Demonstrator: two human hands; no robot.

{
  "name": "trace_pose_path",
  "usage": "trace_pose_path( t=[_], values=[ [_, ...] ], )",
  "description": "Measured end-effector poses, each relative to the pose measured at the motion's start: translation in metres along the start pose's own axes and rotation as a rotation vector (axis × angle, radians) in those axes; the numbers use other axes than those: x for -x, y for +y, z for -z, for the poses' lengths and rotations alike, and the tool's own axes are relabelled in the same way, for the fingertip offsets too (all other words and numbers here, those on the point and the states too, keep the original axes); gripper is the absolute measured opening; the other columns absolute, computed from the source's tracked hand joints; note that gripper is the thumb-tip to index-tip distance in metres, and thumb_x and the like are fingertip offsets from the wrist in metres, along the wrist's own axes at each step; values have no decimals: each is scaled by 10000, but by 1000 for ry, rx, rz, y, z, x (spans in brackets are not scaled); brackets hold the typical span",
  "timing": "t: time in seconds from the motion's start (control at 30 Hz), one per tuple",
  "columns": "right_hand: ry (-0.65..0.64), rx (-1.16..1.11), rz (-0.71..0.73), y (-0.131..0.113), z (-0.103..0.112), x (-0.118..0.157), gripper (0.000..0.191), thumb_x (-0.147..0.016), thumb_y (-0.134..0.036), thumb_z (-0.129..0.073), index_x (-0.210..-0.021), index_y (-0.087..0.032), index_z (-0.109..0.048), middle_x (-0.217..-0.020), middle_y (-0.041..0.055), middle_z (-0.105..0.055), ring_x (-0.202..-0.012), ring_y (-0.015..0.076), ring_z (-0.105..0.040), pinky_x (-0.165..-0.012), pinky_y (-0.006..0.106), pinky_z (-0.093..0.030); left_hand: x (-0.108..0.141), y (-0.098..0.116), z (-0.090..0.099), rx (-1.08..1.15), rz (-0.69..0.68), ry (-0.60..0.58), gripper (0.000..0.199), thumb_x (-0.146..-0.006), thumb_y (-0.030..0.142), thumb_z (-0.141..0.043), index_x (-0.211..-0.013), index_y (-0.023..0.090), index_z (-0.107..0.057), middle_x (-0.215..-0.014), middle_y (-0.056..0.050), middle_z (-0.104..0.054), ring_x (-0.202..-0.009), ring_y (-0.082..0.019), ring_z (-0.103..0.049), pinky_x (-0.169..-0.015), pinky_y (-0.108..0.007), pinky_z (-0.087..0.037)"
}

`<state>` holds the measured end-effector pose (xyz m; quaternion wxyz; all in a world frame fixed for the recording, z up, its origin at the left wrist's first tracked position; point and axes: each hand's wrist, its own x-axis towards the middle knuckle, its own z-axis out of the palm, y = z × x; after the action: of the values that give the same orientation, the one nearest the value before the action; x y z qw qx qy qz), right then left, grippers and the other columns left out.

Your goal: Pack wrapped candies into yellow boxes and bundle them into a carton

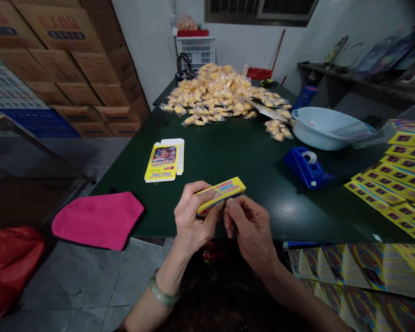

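Note:
A small yellow box (224, 190) with coloured print is held above the near edge of the green table. My left hand (193, 214) grips it around its left part, fingers over the top and thumb beneath. Bent and close to the box's lower right side, my right hand (248, 219) has thumb and fingers pressed together; what they hold, if anything, is too small to tell. A flattened yellow carton (164, 160) lies on the table to the left. The blue tape dispenser (306, 168) stands to the right.
Wrapped yellow pieces (217, 92) are heaped at the table's (214, 152) far end. A light blue basin (328, 129) stands back right, near yellow printed cartons (397, 175). A pink cloth-like item (98, 219) lies at the left edge. Cardboard boxes (100, 69) are stacked at the left wall.

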<state>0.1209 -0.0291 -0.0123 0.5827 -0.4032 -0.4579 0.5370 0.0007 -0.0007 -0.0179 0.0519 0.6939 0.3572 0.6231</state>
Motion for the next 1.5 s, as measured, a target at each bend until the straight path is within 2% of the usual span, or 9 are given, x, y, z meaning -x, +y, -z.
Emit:
trace_pose_path(
  t=[0.37,0.47,0.57,0.63,0.73,0.93,1.1,1.3,1.5],
  values=[
    [86,89,-50,-8,-8,-5,396,-840,-417,-620,-556,-180,-481,-435,-64,-463,-373,41,-394,-391,187,-324,-1,-2,6,-38,-67,-57,237,-767,95,-674,-966,197,-594,-974,-27,-633,-825,-112,-632,-681,-224,-518],
    [106,96,-75,-10,-8,-5,419,-818,-436,-633,-529,-183,-463,-412,-65,-445,-365,41,-375,-383,191,-312,-7,0,13,-87,-127,-149,240,-760,100,-661,-976,191,-604,-940,-17,-609,-784,-94,-615,-661,-198,-501],
    [114,89,-100,-12,-7,-3,419,-796,-451,-646,-531,-185,-460,-415,-68,-434,-364,42,-367,-370,190,-293,-12,3,19,-151,-172,-302,285,-779,92,-606,-1037,210,-624,-916,-12,-561,-751,-83,-580,-626,-180,-477],
    [100,98,-106,-13,-5,-2,412,-802,-455,-636,-542,-184,-466,-426,-69,-431,-371,42,-365,-370,189,-289,-14,5,22,-168,-171,-382,324,-793,84,-572,-1087,213,-621,-908,-14,-536,-736,-78,-559,-610,-173,-465],
    [41,120,-104,-17,-2,-1,412,-831,-470,-592,-562,-183,-470,-449,-64,-437,-390,44,-374,-386,192,-300,-15,8,24,-184,-140,-432,352,-818,92,-546,-1156,175,-600,-894,-21,-528,-714,-74,-543,-604,-169,-460],
    [-112,141,-185,-25,13,0,399,-809,-496,-590,-589,-176,-500,-494,-47,-494,-411,49,-419,-406,195,-328,-16,9,25,-178,-127,-452,342,-833,122,-569,-1173,140,-598,-958,-46,-565,-744,-75,-574,-636,-166,-473],
    [-102,88,-305,-10,25,8,359,-798,-464,-617,-612,-180,-502,-497,-50,-512,-393,52,-409,-387,197,-303,-17,4,24,-145,-114,-411,351,-807,141,-610,-1157,141,-602,-1003,-60,-588,-818,-103,-614,-674,-180,-491],
    [-154,15,-98,-15,24,14,297,-908,-387,-535,-700,-175,-522,-557,-51,-520,-459,46,-432,-451,187,-343,-15,6,23,-120,-62,-401,369,-803,110,-600,-1167,167,-603,-971,-45,-563,-794,-101,-585,-672,-204,-486],
    [-168,-32,-5,-26,19,14,265,-926,-361,-519,-733,-179,-524,-565,-57,-509,-452,41,-422,-439,183,-326,-16,8,20,-94,-69,-367,344,-813,88,-590,-1146,173,-611,-1003,-55,-567,-853,-115,-593,-729,-230,-509]
  ],
)
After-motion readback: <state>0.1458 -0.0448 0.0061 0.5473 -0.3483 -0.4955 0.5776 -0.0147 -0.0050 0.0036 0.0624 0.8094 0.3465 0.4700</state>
